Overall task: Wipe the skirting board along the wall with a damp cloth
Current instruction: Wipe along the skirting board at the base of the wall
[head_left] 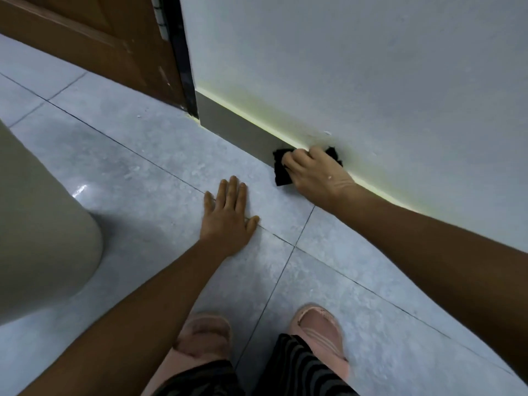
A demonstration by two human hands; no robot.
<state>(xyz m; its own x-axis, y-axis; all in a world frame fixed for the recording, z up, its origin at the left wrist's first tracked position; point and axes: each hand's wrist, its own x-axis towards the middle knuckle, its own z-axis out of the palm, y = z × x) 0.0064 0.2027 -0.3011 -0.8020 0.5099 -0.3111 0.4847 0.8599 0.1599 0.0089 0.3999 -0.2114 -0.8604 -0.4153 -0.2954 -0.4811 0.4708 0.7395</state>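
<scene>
A grey skirting board (237, 127) runs along the foot of the pale wall (357, 67), from the door frame towards the lower right. My right hand (317, 172) presses a black cloth (281, 170) flat against the board; part of the cloth shows above my fingers on the wall side. My left hand (228, 215) lies palm down on the floor tiles (137, 172), fingers spread, holding nothing. The board past my right wrist is hidden by my forearm.
A brown wooden door (94, 41) with a dark frame (183, 58) stands at the upper left. A large beige rounded object (37, 235) fills the left side. My feet in pink slippers (317, 330) rest on the tiles at the bottom.
</scene>
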